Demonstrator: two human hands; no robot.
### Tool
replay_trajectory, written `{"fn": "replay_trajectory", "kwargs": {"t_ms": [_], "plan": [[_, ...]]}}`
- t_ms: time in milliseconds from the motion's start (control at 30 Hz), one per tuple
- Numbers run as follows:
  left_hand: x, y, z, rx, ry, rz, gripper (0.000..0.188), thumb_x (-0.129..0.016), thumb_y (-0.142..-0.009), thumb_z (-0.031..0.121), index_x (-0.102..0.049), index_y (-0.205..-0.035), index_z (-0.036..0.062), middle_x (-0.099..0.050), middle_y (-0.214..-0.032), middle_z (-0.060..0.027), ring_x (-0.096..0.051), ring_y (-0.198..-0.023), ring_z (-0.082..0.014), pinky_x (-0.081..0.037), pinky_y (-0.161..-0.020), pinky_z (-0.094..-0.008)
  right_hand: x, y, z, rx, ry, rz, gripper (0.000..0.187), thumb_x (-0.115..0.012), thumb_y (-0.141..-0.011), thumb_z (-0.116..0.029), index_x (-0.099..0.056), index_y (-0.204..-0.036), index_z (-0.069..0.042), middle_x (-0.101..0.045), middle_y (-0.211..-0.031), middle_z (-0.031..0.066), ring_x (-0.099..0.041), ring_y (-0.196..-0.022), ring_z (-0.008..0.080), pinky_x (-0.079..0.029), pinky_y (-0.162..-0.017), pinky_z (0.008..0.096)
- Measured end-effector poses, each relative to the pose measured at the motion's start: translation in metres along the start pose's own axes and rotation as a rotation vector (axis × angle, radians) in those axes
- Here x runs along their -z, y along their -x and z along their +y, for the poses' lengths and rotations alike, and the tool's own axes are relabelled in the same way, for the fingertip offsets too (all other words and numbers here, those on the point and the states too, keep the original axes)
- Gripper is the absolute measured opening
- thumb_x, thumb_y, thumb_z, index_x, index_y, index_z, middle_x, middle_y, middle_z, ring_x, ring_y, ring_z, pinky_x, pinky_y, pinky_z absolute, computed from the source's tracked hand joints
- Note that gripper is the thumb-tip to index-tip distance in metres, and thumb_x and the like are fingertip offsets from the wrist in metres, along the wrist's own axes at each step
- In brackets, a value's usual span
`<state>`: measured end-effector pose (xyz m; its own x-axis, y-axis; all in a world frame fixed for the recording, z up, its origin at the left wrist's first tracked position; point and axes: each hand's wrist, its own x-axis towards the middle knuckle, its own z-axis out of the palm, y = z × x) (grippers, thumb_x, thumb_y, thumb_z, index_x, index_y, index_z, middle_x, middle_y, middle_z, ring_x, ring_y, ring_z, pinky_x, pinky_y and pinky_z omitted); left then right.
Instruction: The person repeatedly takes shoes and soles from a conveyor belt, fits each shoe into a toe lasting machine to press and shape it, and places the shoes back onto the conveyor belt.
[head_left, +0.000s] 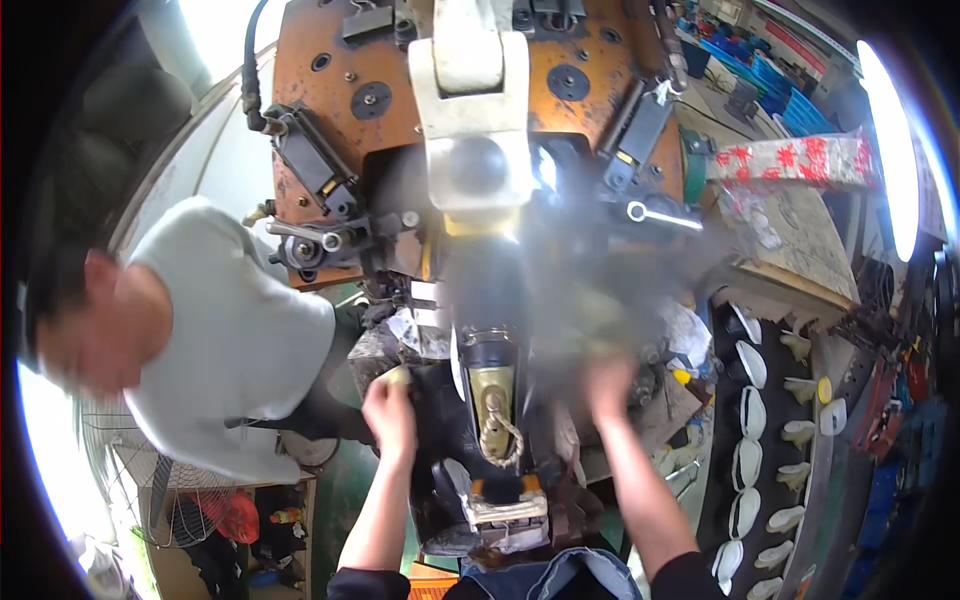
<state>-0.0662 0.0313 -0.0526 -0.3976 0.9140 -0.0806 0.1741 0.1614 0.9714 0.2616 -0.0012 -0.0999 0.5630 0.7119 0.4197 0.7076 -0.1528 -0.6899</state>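
Note:
An olive-coloured shoe last or upper with a rope loop sits upright in the middle, under the white machine head. To its left my left hand is closed, fingers curled, with a pale yellowish bit at its top that I cannot make out. My right hand is on the other side, near the machine's right part. A hazy grey smear covers its fingers, so their grip is hidden. Near my body lies a pale padded block on the machine's front.
A copper-brown machine plate with metal clamps spreads ahead. Left, a person in a light sweater stands close by a wire basket. On the right, a rack carries rows of white shoe-shaped pieces; a wrapped roll lies beyond.

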Motion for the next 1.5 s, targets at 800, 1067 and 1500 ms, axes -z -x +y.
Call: {"fn": "replay_trajectory", "kwargs": {"t_ms": [800, 1067, 1500], "plan": [[0.103, 0.117, 0.142, -0.109, -0.358, -0.530, 0.056, -0.074, -0.067, 0.007, -0.051, -0.117, -0.0046, -0.064, -0.093, -0.0101, -0.061, -0.083, -0.0149, -0.051, -0.076, -0.0292, 0.100, 0.063, -0.043, -0.062, -0.329, -0.313, 0.017, -0.059, -0.084, -0.002, -0.065, -0.100, 0.003, -0.067, -0.101, 0.0187, -0.065, -0.094, 0.0309, -0.050, -0.082, 0.0335], [-0.146, 0.290, 0.186, 0.311, 0.224, -1.096, 0.046, -0.060, -0.091, 0.031, -0.054, -0.120, -0.0053, -0.060, -0.113, -0.0082, -0.054, -0.106, -0.0168, -0.041, -0.095, -0.0301, 0.278, 0.155, -0.014, -0.453, -1.385, -0.575, 0.079, -0.074, -0.075, -0.015, -0.033, -0.140, 0.003, -0.052, -0.128, 0.0144, -0.051, -0.115, 0.0198, -0.042, -0.098, 0.0345], [-0.238, 0.998, -0.093, -0.580, -0.054, -2.550, 0.035, -0.070, -0.079, 0.022, -0.064, -0.102, -0.0042, -0.065, -0.079, -0.0128, -0.059, -0.070, -0.0165, -0.048, -0.066, -0.0291, 0.569, 0.765, 0.251, -1.797, 0.489, 0.849, 0.049, -0.067, -0.081, -0.026, -0.054, -0.118, 0.004, -0.057, -0.122, 0.0188, -0.059, -0.108, 0.0325, -0.048, -0.090, 0.0426]]}}
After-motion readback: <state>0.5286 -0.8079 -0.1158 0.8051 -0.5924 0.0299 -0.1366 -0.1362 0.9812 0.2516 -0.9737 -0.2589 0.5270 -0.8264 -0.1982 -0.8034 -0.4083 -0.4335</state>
